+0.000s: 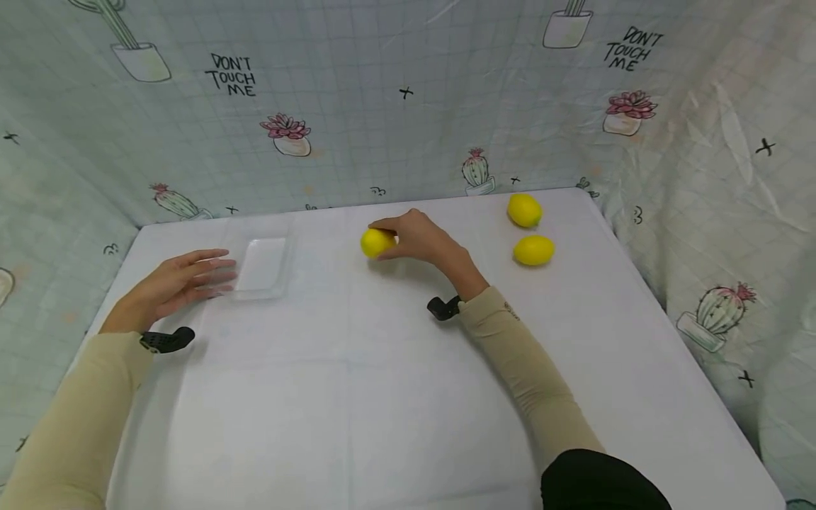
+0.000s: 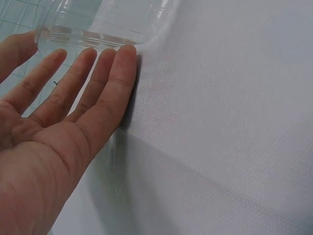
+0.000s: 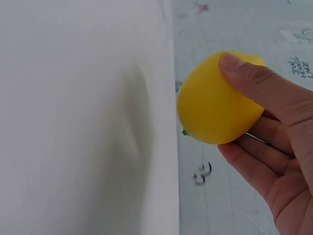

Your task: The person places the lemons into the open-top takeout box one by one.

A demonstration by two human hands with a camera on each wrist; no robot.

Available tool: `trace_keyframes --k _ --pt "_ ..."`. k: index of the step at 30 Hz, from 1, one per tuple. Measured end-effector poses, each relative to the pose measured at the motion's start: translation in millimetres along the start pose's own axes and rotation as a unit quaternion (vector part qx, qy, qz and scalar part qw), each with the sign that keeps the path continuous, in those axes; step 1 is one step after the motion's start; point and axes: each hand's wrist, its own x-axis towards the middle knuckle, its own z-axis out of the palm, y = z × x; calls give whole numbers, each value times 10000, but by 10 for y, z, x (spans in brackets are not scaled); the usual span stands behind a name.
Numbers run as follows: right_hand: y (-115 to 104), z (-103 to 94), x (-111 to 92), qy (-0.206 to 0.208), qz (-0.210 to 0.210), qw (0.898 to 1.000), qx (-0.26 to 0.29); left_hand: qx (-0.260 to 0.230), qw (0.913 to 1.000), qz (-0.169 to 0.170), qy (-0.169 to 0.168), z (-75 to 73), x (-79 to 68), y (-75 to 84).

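My right hand [image 1: 417,239] grips a yellow lemon [image 1: 376,243] between thumb and fingers near the back middle of the table. In the right wrist view the lemon [image 3: 217,100] is held off the white cloth, its small green tip showing. On the left, my left hand [image 1: 188,283] has its fingers extended beside a clear plastic container [image 1: 280,287]. The left wrist view shows those fingertips at the wall of the container [image 2: 107,17]; whether they touch it I cannot tell. Two more lemons, a rear one [image 1: 525,210] and a nearer one [image 1: 533,251], lie at the back right.
A white cloth [image 1: 287,425] covers the table. Behind and along both sides hangs a patterned curtain [image 1: 357,106] with cactus drawings. Black wrist cameras [image 1: 443,308] stick out from both wrists. A dark rounded shape [image 1: 602,482] covers part of the bottom edge.
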Motion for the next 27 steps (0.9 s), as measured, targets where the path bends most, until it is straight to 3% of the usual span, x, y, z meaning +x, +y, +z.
trace_keyframes --k 7,12,27 --pt "-254 195 246 65 -422 9990 142 202 9997 -61 106 14 32 1" --pt "-469 332 401 165 -669 9961 548 163 9997 -127 127 23 17 15" --pt "-907 522 889 342 -621 9892 1284 154 9994 -251 163 59 42 45"
